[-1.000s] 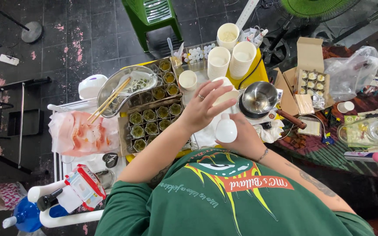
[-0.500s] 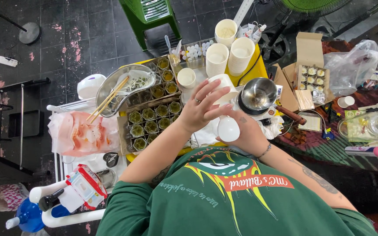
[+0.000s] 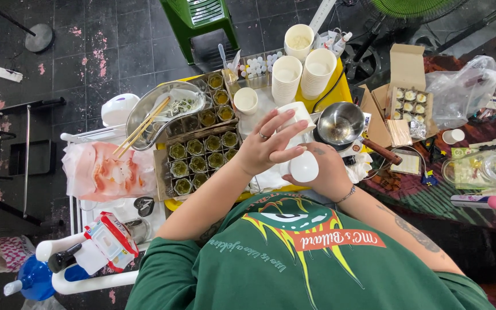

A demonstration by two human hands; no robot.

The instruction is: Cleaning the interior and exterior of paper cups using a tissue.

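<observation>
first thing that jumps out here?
The two hands meeting at centre: the right hand cups a small white cup, the left hand fingering its rim. Left of them sits a tray of small green-filled jars; behind, stacks of white paper cups on a yellow table.

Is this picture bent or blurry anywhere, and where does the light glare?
Head view: a wide lens bows the edges, so the floor tiles curve. Focus is sharp throughout; the left hand shows no motion blur. Even, soft light, with only faint shadows. The steel pot and the white lid in the right hand catch bright glints.
</observation>
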